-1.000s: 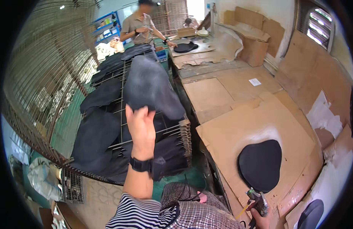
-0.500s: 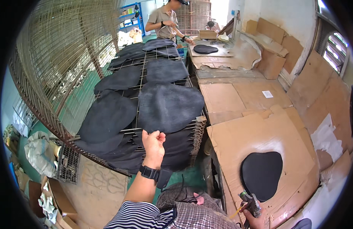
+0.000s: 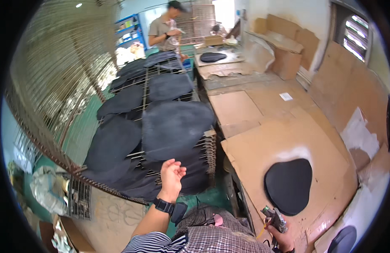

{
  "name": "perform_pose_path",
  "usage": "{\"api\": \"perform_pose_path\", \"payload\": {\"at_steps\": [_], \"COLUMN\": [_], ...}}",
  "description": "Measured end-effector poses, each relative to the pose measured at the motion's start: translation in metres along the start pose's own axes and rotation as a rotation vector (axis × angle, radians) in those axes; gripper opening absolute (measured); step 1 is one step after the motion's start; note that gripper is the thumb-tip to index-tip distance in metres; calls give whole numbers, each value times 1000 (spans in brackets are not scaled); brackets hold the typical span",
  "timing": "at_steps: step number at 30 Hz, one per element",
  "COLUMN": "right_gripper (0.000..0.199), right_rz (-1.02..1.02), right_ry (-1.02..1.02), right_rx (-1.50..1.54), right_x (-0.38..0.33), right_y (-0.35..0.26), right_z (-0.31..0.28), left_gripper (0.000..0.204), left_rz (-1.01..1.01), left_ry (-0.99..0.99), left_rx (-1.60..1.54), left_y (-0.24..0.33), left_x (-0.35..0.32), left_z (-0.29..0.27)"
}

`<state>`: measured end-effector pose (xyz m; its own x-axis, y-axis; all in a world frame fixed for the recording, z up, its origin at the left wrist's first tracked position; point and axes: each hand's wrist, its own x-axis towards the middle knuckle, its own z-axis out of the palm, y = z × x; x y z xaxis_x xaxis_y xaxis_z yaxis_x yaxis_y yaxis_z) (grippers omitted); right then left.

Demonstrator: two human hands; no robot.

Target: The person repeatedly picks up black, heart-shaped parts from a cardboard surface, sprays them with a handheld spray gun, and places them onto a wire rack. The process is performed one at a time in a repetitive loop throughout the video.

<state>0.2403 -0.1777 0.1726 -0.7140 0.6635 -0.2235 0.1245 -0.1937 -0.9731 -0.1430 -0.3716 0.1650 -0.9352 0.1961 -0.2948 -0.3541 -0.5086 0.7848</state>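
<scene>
My left hand [image 3: 171, 175] is raised just in front of the wire drying rack [image 3: 209, 152], its fingers loosely bent and apart, with nothing seen in them. Directly beyond it, a large black rounded foam-like sheet [image 3: 176, 126] lies on the rack's top layer, its near edge close to my fingertips. At the lower right, my right hand [image 3: 283, 237] grips a metal spray gun [image 3: 276, 220] with a thin yellow hose. Near the gun's tip, a stack of smooth black rounded pads [image 3: 288, 183] lies on a cardboard sheet [image 3: 245, 168], a pale sprayed haze behind it.
More black sheets [image 3: 112, 143] cover the rack's stacked layers. An upright wire frame [image 3: 68, 84] curves along the left. Across the room a co-worker [image 3: 165, 31] stands by the bench, where another black pad [image 3: 212, 57] lies. Cardboard panels [image 3: 351, 92] line the right wall.
My left hand has let go of the large black sheet's near edge, its fingers loosening. My view has shifted slightly. The co-worker's hands have come up off the bench.
</scene>
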Motion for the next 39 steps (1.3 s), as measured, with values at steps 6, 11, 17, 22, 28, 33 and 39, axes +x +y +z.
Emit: {"api": "perform_pose_path", "payload": {"at_steps": [6, 11, 17, 22, 28, 33, 39], "right_gripper": [41, 34, 44, 48, 46, 47, 45], "right_rz": [-23, -92, -55, -103, -72, 8, -25], "right_ry": [173, 522, 810, 891, 1100, 940, 853], "right_rx": [-52, -7, 100, 167, 10, 88, 163], "right_x": [-31, -93, -156, -163, -182, -181, -134], "right_y": [-15, -37, -31, -41, -55, -49, -55], "right_z": [-26, -40, -22, 16, 29, 56, 73], "left_gripper": [7, 10, 17, 20, 22, 28, 30], "left_rz": [-281, -295, -460, -589, -621, -625, -645], "left_ry": [-287, -484, -655, -777, -900, -884, -874], "left_rx": [121, 188, 231, 361, 501, 572, 592], "left_y": [-58, -94, -151, -183, -200, -204, -208], "left_x": [-7, -6, -14, -35, -38, -22, -2], "left_z": [32, 85, 138, 159, 163, 159, 152]}}
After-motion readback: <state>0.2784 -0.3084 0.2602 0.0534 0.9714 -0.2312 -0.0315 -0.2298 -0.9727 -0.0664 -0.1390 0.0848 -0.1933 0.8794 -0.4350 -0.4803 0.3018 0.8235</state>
